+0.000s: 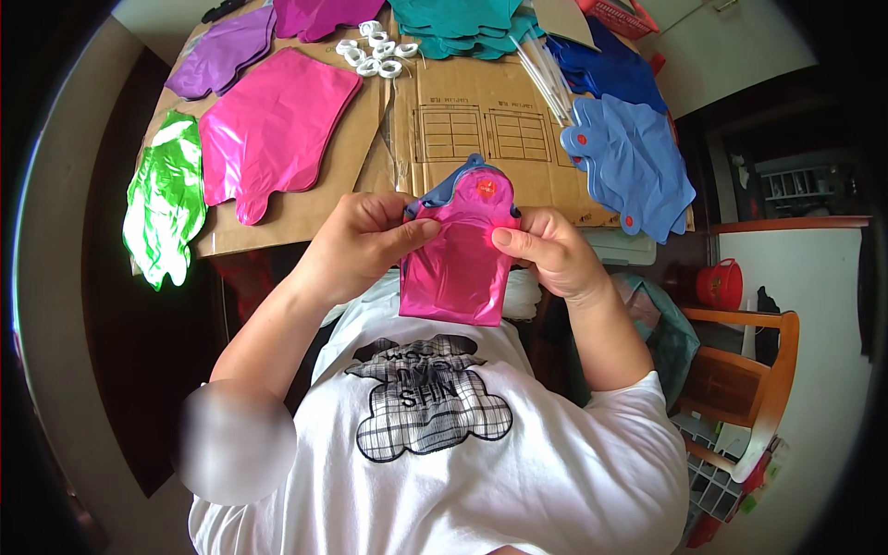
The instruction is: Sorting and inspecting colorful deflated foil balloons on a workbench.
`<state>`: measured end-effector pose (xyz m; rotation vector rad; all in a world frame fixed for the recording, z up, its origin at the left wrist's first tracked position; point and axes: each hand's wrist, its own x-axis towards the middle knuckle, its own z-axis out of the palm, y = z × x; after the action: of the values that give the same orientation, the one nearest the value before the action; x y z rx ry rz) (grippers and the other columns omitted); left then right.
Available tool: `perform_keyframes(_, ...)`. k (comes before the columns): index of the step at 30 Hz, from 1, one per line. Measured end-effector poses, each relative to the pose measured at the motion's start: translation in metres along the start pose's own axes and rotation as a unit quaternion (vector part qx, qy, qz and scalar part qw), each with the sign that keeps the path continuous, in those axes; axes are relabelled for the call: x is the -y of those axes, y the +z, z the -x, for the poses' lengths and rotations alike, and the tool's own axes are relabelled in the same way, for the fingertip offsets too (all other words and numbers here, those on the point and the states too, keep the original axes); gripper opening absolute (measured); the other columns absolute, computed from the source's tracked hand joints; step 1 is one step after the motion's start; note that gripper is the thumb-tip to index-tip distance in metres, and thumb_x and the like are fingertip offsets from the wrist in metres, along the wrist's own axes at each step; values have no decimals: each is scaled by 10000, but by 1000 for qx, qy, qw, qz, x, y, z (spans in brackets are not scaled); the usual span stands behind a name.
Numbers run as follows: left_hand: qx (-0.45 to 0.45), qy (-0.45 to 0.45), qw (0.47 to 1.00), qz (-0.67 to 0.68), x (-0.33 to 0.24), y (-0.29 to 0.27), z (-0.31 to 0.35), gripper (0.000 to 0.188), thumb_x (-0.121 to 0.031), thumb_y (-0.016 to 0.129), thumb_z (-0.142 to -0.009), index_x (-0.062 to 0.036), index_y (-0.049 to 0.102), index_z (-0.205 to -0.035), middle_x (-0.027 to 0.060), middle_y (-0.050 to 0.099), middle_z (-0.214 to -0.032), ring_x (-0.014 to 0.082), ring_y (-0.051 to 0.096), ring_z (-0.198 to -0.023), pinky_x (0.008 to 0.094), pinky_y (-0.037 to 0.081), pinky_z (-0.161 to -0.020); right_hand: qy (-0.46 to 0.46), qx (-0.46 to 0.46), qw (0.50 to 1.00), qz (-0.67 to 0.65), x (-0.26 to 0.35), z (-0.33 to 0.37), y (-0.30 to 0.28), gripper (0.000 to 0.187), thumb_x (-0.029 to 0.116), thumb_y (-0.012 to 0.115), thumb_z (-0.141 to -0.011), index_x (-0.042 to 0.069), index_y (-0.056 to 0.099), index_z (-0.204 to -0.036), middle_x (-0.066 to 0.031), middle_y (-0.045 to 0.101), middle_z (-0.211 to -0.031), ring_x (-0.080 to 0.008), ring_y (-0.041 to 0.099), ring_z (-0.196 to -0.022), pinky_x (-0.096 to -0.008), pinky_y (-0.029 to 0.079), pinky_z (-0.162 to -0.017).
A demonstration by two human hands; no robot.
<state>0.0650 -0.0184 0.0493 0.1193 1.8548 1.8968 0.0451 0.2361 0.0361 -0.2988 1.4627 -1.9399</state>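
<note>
My left hand (368,236) and my right hand (553,252) are closed on the two sides of a folded, shiny pink foil balloon (457,277), deflated and flat. It hangs upright in front of my chest, near the front edge of the table, with both thumbs pressed on its face. A small red round mark shows on its rounded top. Behind it, blue foil (442,192) shows along the upper left edge and at the sides. My other fingers are mostly hidden behind the foil.
Cardboard (453,88) covers the table. On it lie flat stacks of pink foil (277,125), green foil (168,194), purple foil (220,54), teal foil (458,23) and light blue foil (638,166). White ribbon rolls (377,51) and clear straws (544,74) lie at the back. A wooden chair (740,370) stands right.
</note>
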Motion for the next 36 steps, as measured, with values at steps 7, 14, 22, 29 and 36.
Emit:
perform_keyframes(7,46,-12,990,131,-10,-3,7,188,-95,558,-965,13,679,-1061,-4,631,-844,46,564,-721,205,495,-652,-92,-53,994,-16,-14,2,7,146,64,588,-923,-22,700,-960,-26,689,-888,-83,602,-833,-234,463,-789)
perform_keyframes(14,75,49,950,299,9,-2,3,212,-1,485,-955,67,661,-1050,142,688,-982,160,674,-866,277,552,-750,-180,62,973,-133,-14,2,7,317,-79,449,-763,-105,676,-982,-205,692,-964,-241,660,-921,-301,479,-906)
perform_keyframes(22,12,3,984,180,6,4,-1,100,-11,654,-881,56,662,-955,93,682,-940,117,644,-825,247,526,-769,-171,85,978,86,-3,0,-9,404,-3,470,-663,-100,671,-1000,-212,684,-1001,-258,645,-932,-337,487,-879)
perform_keyframes(29,-3,-33,966,255,9,-1,-8,95,12,655,-873,58,643,-956,94,672,-916,144,655,-844,260,540,-787,-389,-100,767,501,9,-3,7,510,152,728,-701,7,625,-1180,-163,639,-1170,-311,610,-1048,-367,484,-859)
perform_keyframes(36,58,-134,917,370,16,-6,-15,325,-173,609,-938,1,550,-1205,175,653,-1057,225,678,-925,347,554,-822,-273,-118,850,434,-12,-7,2,244,164,679,-868,3,685,-1052,-63,705,-905,-181,655,-745,-282,500,-655)
